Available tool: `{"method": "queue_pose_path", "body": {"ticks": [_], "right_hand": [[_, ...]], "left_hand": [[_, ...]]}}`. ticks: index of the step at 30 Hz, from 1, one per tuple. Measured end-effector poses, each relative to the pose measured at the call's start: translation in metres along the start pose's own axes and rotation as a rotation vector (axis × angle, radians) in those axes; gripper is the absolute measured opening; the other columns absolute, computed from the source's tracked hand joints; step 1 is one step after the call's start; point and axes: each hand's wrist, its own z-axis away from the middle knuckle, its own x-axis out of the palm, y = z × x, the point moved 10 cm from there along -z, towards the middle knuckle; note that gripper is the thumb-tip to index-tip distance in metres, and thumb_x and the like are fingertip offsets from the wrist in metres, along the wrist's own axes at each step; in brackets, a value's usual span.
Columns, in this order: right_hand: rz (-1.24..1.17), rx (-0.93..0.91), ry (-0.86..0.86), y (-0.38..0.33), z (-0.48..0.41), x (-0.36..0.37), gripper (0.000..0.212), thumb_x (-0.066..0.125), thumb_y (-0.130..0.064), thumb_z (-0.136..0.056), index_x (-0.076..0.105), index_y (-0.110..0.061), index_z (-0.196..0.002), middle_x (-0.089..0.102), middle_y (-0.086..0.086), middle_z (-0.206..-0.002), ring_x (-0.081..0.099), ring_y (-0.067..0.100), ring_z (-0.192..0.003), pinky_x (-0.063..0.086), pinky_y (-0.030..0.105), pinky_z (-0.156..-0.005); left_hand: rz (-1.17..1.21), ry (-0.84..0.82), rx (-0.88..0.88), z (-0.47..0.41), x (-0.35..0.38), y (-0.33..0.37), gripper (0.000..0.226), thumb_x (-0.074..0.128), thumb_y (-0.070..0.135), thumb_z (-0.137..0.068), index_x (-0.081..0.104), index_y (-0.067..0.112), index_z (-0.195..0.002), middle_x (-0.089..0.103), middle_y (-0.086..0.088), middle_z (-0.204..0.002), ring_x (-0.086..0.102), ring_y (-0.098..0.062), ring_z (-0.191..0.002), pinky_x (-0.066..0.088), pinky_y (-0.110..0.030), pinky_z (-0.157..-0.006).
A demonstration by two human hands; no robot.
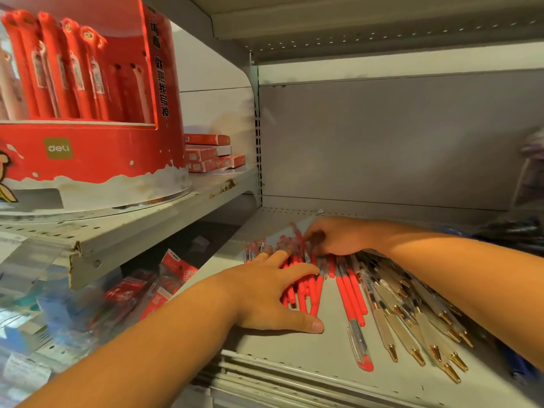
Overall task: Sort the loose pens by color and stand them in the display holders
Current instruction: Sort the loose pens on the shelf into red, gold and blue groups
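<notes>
Lower centre: the left hand (273, 293) lies spread flat on the red pens (350, 293); the right hand (338, 237) pinches a red pen (299, 240).

Shelf floor (273, 222) behind the pens (350, 295) is open (back wall (382, 142) beyond), upper shelf (382, 25) overhead.

Red plastic pens (350, 293) lie on the grey metal shelf (282, 357) before you, clear gold-tipped pens (412, 328) just to their right. A round red cardboard holder (97, 154) stands higher, to your left.

Fanned flat on shelf (294, 357): red pens (350, 293), gold-tipped pale pens (412, 328) alongside. Red display holder (97, 154) upright, stocked.
</notes>
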Motion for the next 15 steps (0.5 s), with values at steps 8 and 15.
{"method": "queue_pose_path", "body": {"ticks": [8,15], "right_hand": [[-0.113,0.013,0.021,0.000,-0.009,-0.020,0.039,0.060,-0.012,-0.091,0.058,-0.024,-0.129,0.063,-0.003,-0.117,0.059,0.007,-0.093,0.047,0.026,-0.080],[0.026,0.008,0.019,0.001,-0.049,-0.016,0.039,0.044,-0.022,-0.103,0.051,-0.014,-0.140,0.045,0.006,-0.149,0.043,0.022,-0.134,0.032,0.031,-0.106]], "left_hand": [[0.009,-0.033,0.002,0.003,0.000,0.004,0.074,0.047,0.082,-0.078,0.009,0.068,-0.140,0.012,0.014,-0.159,0.016,-0.025,-0.146,0.023,-0.057,-0.116],[0.045,-0.042,-0.014,0.001,0.002,0.005,0.076,0.048,0.086,-0.073,0.006,0.072,-0.134,0.010,0.020,-0.157,0.012,-0.028,-0.147,0.019,-0.059,-0.115]]}}
